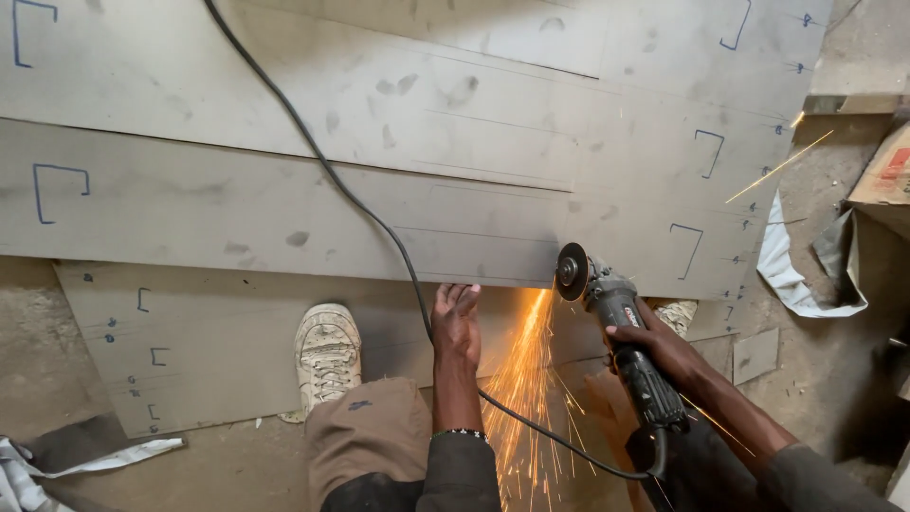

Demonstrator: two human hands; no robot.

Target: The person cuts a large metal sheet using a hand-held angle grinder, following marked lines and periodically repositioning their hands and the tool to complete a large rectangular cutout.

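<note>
Head view, looking down: the right hand point(664, 346) is wrapped tight round the body of a grey and black electric angle grinder point(621, 327), whose dark round cutting disc point(572, 271) bites into the edge of a large flat grey metal sheet point(284, 204) lying on the floor, throwing orange sparks point(526, 379) back toward the person. The left hand point(456, 322) lies flat, fingers spread, pressing on the lower grey sheet point(218, 332) just left of the sparks; it grips nothing. A dusty pale shoe point(327, 356) stands on that same sheet. The grinder's black cable point(360, 204) trails across the upper sheet.

The sheet looks thin, stiff and sharp along its cut edges (likely hot near the disc), so it is best held flat from above, well off the cut line. Blue bracket-shaped pen marks point(59, 185) dot the sheets. At the right edge sits a brown cardboard box point(886, 180) with a red printed patch; crumpled white wrapping point(791, 270) lies beside it.
</note>
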